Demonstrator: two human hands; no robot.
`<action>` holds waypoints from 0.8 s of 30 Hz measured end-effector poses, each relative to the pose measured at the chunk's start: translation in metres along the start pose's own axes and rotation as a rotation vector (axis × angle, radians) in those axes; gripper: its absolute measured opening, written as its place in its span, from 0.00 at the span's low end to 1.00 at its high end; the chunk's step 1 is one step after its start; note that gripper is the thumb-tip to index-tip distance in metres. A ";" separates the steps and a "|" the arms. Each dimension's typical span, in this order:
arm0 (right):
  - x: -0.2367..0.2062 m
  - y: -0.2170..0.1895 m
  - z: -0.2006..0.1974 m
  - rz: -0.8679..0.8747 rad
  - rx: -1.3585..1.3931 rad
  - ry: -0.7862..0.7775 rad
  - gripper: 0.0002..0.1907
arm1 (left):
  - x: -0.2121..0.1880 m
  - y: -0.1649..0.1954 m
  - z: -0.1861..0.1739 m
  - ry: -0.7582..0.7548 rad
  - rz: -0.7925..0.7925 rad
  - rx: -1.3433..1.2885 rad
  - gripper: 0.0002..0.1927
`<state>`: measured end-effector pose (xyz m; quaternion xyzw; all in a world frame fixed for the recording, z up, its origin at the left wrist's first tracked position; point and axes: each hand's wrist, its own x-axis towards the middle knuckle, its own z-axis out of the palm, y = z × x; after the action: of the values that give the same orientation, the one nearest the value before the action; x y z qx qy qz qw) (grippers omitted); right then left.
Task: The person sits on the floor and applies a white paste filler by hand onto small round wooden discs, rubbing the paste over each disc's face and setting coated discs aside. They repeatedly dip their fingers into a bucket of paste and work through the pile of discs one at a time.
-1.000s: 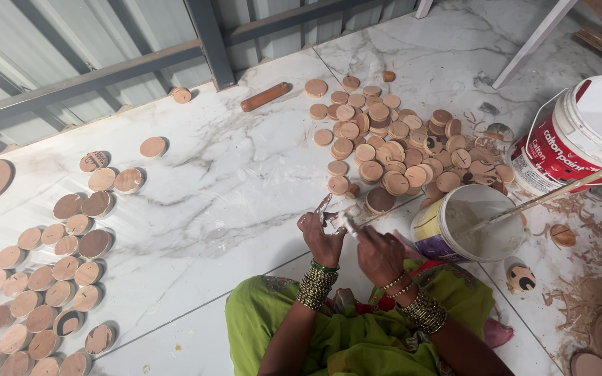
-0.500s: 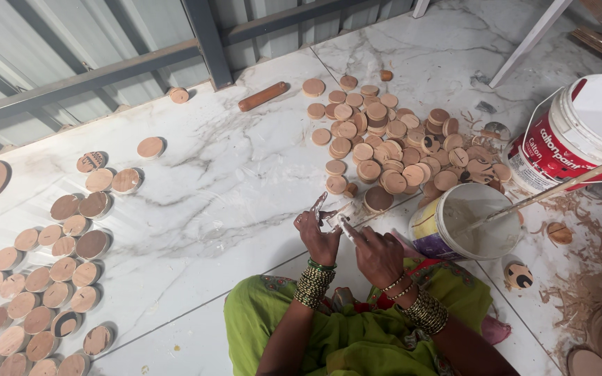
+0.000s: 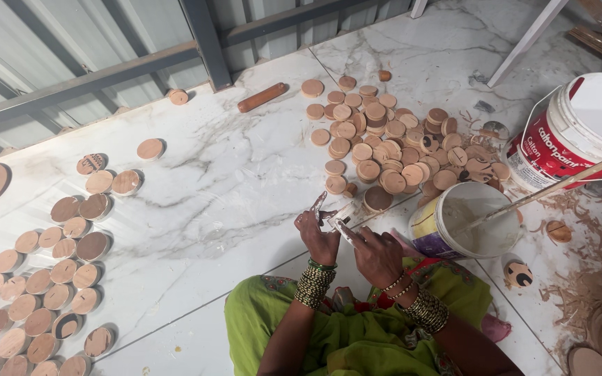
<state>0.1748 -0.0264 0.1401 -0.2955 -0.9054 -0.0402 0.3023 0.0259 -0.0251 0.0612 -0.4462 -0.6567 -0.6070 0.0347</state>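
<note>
Left hand (image 3: 318,237): fingers curled shut around a small wooden disc (image 3: 317,206), held on edge above the marble floor (image 3: 196,202). Right hand (image 3: 377,256): fingers pinched closed on a thin brush (image 3: 346,230), its tip meeting a small white-coated piece (image 3: 343,211) between the two hands; can't tell what exactly that piece is. Both wrists carry stacked bangles. Hands sit just over the person's green-clad lap (image 3: 357,334).

Just right of the hands: small open paint bucket (image 3: 465,221) with white paint and a stir stick (image 3: 545,191) leaning in it. Beyond it, a bigger white paint bucket (image 3: 580,132). Loose heap of wooden discs (image 3: 398,150) ahead-right, near the hands. Wooden dowel (image 3: 262,97) further out. Laid-out rows of discs (image 3: 50,278) far left, well apart. Wood shavings (image 3: 593,278) on the right.
</note>
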 end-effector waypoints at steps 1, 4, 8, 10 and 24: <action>-0.001 -0.001 0.001 -0.002 -0.009 0.009 0.29 | 0.000 -0.001 0.000 -0.004 -0.006 -0.007 0.41; -0.001 0.007 0.003 0.059 -0.022 -0.022 0.27 | 0.001 0.001 -0.002 -0.009 -0.019 -0.029 0.43; -0.001 0.030 0.006 0.258 -0.069 -0.090 0.22 | 0.001 0.009 -0.006 -0.007 0.005 -0.057 0.45; -0.002 0.035 0.008 0.223 -0.063 -0.057 0.16 | 0.002 0.011 -0.008 -0.004 0.034 -0.053 0.46; 0.009 0.032 -0.004 0.208 -0.001 -0.020 0.25 | 0.008 0.020 -0.014 0.024 0.085 -0.023 0.45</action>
<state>0.1888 0.0036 0.1451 -0.3884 -0.8727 -0.0063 0.2957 0.0274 -0.0349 0.0849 -0.4668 -0.6296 -0.6178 0.0630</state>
